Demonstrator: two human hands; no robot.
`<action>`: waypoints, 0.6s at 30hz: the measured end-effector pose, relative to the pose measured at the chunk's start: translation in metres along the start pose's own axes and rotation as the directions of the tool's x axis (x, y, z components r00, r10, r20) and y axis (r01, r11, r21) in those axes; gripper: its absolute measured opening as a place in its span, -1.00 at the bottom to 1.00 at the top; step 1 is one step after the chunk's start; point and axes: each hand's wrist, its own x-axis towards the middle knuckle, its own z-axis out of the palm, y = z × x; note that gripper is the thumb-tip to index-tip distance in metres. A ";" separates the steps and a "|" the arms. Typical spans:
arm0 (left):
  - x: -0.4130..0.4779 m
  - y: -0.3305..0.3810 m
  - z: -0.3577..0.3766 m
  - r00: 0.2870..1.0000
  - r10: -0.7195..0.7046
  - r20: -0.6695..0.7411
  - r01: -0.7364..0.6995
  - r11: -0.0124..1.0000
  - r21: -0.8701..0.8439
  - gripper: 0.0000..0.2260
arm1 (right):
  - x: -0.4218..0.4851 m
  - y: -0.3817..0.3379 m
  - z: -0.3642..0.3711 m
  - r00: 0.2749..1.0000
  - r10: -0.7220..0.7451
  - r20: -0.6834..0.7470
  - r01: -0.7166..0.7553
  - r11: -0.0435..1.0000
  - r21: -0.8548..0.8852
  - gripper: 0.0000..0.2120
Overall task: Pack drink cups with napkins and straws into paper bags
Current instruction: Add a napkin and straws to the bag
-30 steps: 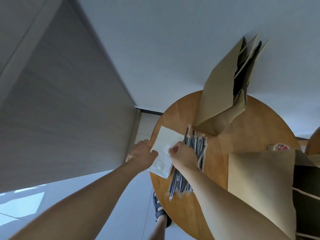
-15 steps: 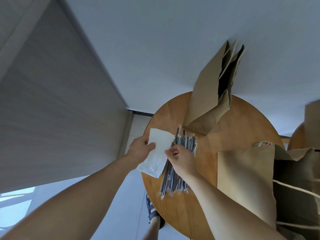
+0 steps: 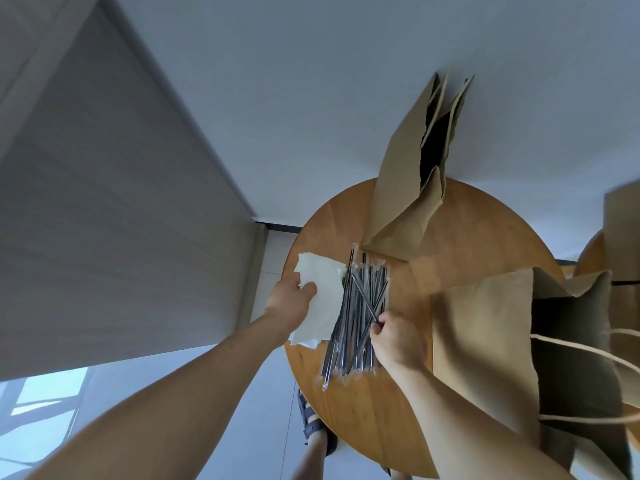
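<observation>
Presently: packing station, head view

We record the left hand (image 3: 289,301) gripping a napkin (image 3: 325,296) at the left edge of the table (image 3: 467,244). Right hand (image 3: 398,337) fingers pinch one straw (image 3: 365,299) lying across the pile (image 3: 349,341) beside the napkin. Far bag (image 3: 398,202) and near bag (image 3: 481,341) stand open.

Soft, cool daylight, a little dim, with bent edges.

You see one bright patch of sun on the floor (image 3: 34,400) at the lower left. The table (image 3: 467,244) top glows warm, with only faint shadows. The open paper bag (image 3: 394,202) at the table's far edge is black inside. Another bag (image 3: 623,233) at the far right looks smeared. The wall (image 3: 104,220) lines lean and spread, as a wide lens makes them.
</observation>
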 end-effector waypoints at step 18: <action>-0.116 0.122 0.011 0.957 0.284 0.062 -0.261 0.934 -0.243 -0.93 | -0.068 -0.041 -0.187 0.966 -0.208 -0.156 0.259 0.715 0.650 -0.86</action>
